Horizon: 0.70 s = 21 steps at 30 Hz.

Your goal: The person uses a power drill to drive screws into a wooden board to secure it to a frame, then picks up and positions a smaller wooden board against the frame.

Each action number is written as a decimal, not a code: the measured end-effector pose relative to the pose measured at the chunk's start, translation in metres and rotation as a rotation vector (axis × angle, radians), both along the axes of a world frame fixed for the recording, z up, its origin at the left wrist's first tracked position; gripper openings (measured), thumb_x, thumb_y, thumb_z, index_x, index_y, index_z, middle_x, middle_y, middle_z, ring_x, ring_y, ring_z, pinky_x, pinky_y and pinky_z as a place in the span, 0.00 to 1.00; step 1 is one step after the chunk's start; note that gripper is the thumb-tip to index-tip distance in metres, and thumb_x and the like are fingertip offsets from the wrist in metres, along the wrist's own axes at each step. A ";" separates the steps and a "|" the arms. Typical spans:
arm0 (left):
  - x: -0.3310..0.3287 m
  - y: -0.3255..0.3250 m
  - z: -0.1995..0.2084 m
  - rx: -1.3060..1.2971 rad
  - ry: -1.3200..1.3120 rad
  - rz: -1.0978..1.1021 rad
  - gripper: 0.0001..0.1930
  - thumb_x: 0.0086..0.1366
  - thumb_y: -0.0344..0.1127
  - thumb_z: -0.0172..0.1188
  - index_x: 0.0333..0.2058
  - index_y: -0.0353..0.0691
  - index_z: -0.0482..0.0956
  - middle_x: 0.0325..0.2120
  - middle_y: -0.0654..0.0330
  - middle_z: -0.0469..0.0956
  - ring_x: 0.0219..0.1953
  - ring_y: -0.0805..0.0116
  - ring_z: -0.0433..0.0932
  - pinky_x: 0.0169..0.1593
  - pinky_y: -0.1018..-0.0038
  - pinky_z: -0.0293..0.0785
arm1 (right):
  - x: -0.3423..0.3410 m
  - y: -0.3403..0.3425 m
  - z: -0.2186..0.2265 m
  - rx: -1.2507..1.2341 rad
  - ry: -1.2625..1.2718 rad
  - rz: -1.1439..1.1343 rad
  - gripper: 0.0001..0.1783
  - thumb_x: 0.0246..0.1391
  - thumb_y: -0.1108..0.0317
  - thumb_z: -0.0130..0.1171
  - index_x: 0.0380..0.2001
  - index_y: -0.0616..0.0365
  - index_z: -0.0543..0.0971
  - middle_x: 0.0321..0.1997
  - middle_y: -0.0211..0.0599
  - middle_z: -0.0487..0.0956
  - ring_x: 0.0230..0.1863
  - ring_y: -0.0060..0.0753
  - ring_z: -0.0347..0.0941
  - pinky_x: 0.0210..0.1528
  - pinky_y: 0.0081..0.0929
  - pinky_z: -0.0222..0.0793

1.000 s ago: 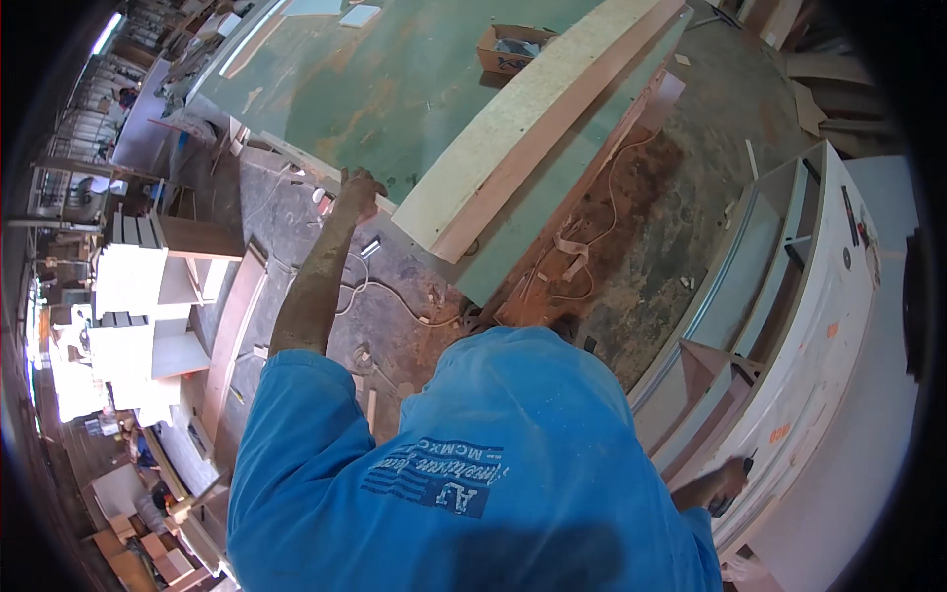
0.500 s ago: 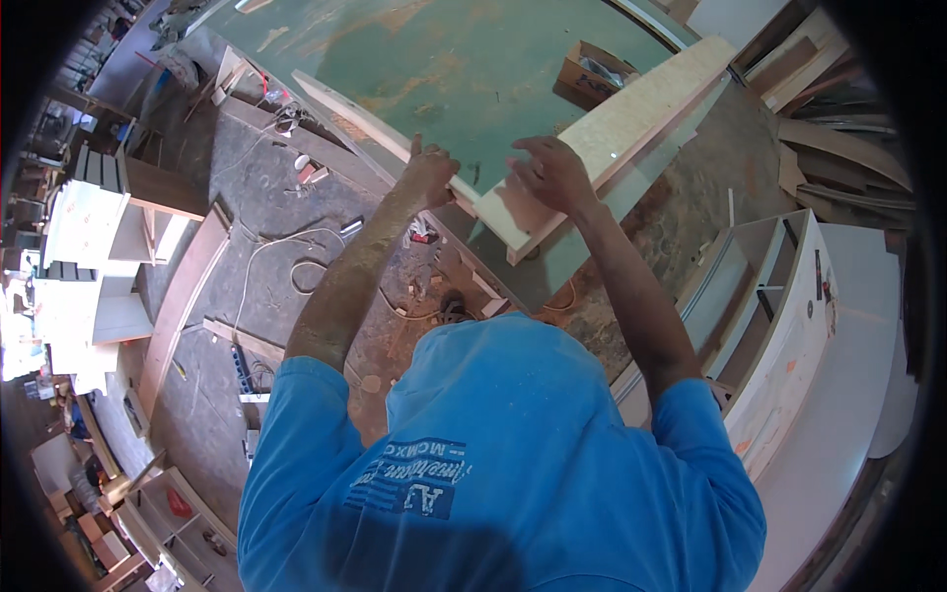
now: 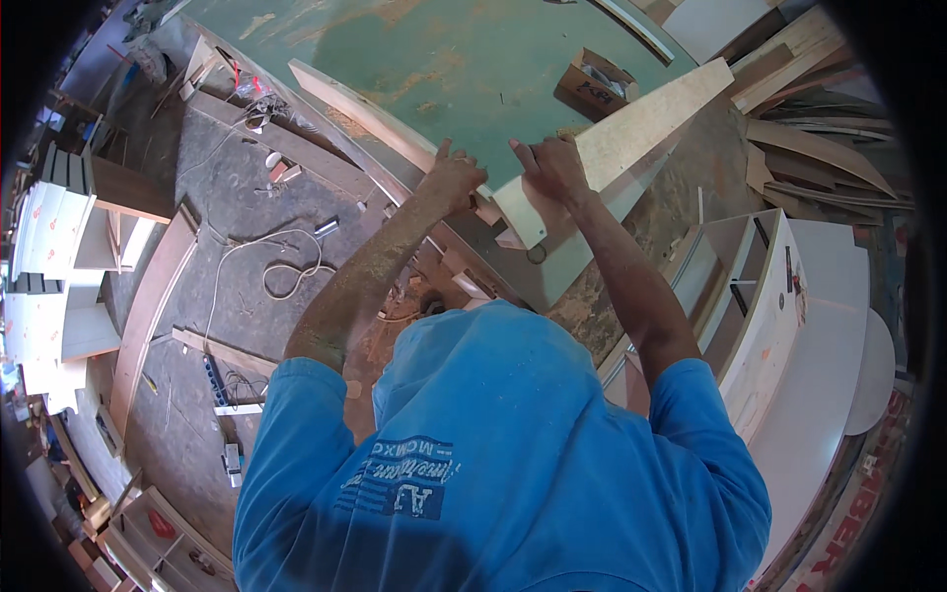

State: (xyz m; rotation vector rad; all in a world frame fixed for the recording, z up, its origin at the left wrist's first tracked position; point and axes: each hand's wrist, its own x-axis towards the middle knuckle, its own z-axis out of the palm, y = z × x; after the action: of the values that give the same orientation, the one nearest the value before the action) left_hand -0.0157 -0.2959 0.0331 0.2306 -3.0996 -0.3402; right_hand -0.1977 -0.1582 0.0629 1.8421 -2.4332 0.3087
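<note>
Two pale wooden boards meet at a corner over a green tabletop (image 3: 464,59). My left hand (image 3: 454,183) is closed around the near end of the narrow board (image 3: 365,113), which runs away to the far left. Across the end of the wider board (image 3: 646,123) lies my right hand (image 3: 554,170), its fingers bent over the far edge and partly hidden. That board stretches to the far right. Its near end touches or nearly touches the narrow board beside my left hand; the exact contact is hard to make out.
An open cardboard box (image 3: 595,87) stands on the table behind the wide board. A cabinet frame (image 3: 750,296) is close on my right, with curved panels (image 3: 819,163) stacked beyond. On the floor to my left lie a looped cable (image 3: 296,276) and a long plank (image 3: 158,306).
My right hand's fingers have come from spread above the wide board to bent over its edge. The wide board looks tilted differently. My left hand keeps its grip on the narrow board.
</note>
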 end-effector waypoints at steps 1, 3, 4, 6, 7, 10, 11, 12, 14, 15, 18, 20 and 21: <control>-0.002 0.004 0.000 -0.035 -0.018 -0.010 0.17 0.46 0.40 0.74 0.37 0.46 0.84 0.40 0.55 0.78 0.56 0.54 0.73 0.73 0.44 0.47 | 0.000 -0.003 -0.001 -0.001 -0.001 -0.004 0.38 0.71 0.45 0.34 0.19 0.55 0.84 0.21 0.49 0.80 0.34 0.54 0.78 0.53 0.46 0.61; -0.004 0.010 -0.002 -0.015 0.002 -0.028 0.18 0.46 0.39 0.73 0.38 0.46 0.84 0.40 0.55 0.78 0.56 0.54 0.73 0.72 0.44 0.47 | 0.000 -0.008 -0.003 -0.022 -0.017 0.042 0.37 0.71 0.46 0.34 0.19 0.54 0.83 0.22 0.48 0.81 0.33 0.54 0.78 0.52 0.48 0.62; -0.004 0.012 -0.003 0.007 0.024 -0.042 0.19 0.46 0.39 0.73 0.39 0.46 0.84 0.41 0.55 0.78 0.56 0.54 0.72 0.72 0.44 0.48 | -0.001 -0.010 -0.004 -0.020 -0.017 0.043 0.37 0.71 0.46 0.34 0.19 0.54 0.83 0.22 0.48 0.81 0.33 0.54 0.78 0.52 0.48 0.62; -0.004 0.012 -0.005 0.018 0.027 -0.045 0.20 0.45 0.39 0.74 0.40 0.45 0.84 0.41 0.54 0.78 0.56 0.54 0.72 0.72 0.45 0.49 | 0.000 -0.013 -0.005 0.009 -0.028 0.028 0.37 0.71 0.46 0.34 0.19 0.54 0.83 0.22 0.48 0.81 0.33 0.54 0.78 0.52 0.50 0.62; -0.002 0.013 -0.007 0.027 0.030 -0.049 0.22 0.44 0.39 0.74 0.42 0.45 0.84 0.41 0.54 0.78 0.56 0.54 0.72 0.72 0.46 0.49 | 0.001 -0.013 -0.004 0.012 -0.029 0.034 0.37 0.71 0.46 0.34 0.19 0.54 0.83 0.22 0.48 0.81 0.33 0.54 0.78 0.52 0.50 0.62; -0.001 0.008 -0.009 0.062 0.097 -0.098 0.23 0.43 0.40 0.76 0.40 0.44 0.83 0.41 0.55 0.79 0.57 0.56 0.72 0.72 0.48 0.50 | 0.001 -0.012 -0.001 0.049 0.013 0.033 0.37 0.71 0.46 0.33 0.21 0.54 0.83 0.23 0.48 0.81 0.33 0.55 0.78 0.52 0.51 0.62; 0.000 0.007 -0.010 0.065 0.097 -0.092 0.23 0.43 0.40 0.76 0.40 0.44 0.83 0.41 0.55 0.79 0.57 0.56 0.72 0.72 0.48 0.50 | 0.001 -0.013 -0.001 0.071 0.013 0.029 0.36 0.71 0.46 0.33 0.22 0.54 0.84 0.23 0.48 0.81 0.33 0.55 0.78 0.52 0.51 0.62; 0.000 0.005 -0.009 0.117 0.080 -0.113 0.24 0.42 0.40 0.76 0.40 0.42 0.83 0.40 0.55 0.79 0.56 0.55 0.73 0.72 0.49 0.51 | 0.000 -0.013 -0.001 0.092 0.013 0.024 0.36 0.71 0.47 0.33 0.22 0.54 0.84 0.24 0.48 0.81 0.33 0.55 0.78 0.53 0.51 0.62; 0.003 0.004 -0.007 0.170 0.063 -0.129 0.25 0.41 0.41 0.76 0.40 0.41 0.82 0.39 0.55 0.79 0.56 0.55 0.73 0.72 0.50 0.51 | 0.001 -0.013 -0.002 0.083 0.009 0.040 0.36 0.71 0.46 0.33 0.22 0.54 0.84 0.24 0.48 0.81 0.33 0.55 0.78 0.53 0.51 0.62; 0.004 0.003 -0.006 0.200 0.075 -0.131 0.28 0.39 0.41 0.78 0.42 0.42 0.81 0.42 0.55 0.78 0.57 0.56 0.72 0.73 0.49 0.49 | 0.000 -0.013 -0.002 0.071 0.005 0.049 0.37 0.71 0.46 0.32 0.22 0.54 0.84 0.23 0.49 0.81 0.34 0.54 0.78 0.53 0.51 0.62; 0.010 -0.006 0.010 0.137 0.082 -0.048 0.33 0.37 0.42 0.80 0.46 0.42 0.80 0.47 0.55 0.75 0.61 0.57 0.69 0.74 0.46 0.44 | -0.005 -0.012 -0.003 0.135 -0.011 -0.003 0.38 0.71 0.45 0.32 0.22 0.55 0.84 0.24 0.48 0.81 0.34 0.53 0.78 0.54 0.49 0.61; 0.025 -0.022 0.011 0.044 0.073 0.056 0.35 0.37 0.43 0.80 0.47 0.41 0.79 0.50 0.56 0.74 0.63 0.58 0.67 0.74 0.42 0.41 | 0.003 -0.016 0.003 0.164 -0.032 -0.013 0.39 0.71 0.45 0.31 0.22 0.56 0.84 0.24 0.48 0.81 0.35 0.53 0.78 0.55 0.48 0.61; 0.033 -0.042 0.003 -0.024 0.101 0.101 0.38 0.38 0.46 0.80 0.51 0.41 0.78 0.53 0.52 0.72 0.65 0.56 0.64 0.73 0.38 0.37 | 0.006 -0.020 0.008 0.189 -0.047 -0.017 0.39 0.71 0.44 0.30 0.22 0.57 0.84 0.24 0.48 0.81 0.35 0.52 0.78 0.55 0.47 0.61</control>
State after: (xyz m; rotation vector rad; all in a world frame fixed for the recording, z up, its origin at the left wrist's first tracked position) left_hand 0.0178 -0.3381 0.0363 0.3559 -2.9778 -0.3024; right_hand -0.1915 -0.1785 0.0710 1.9041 -2.5897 0.1259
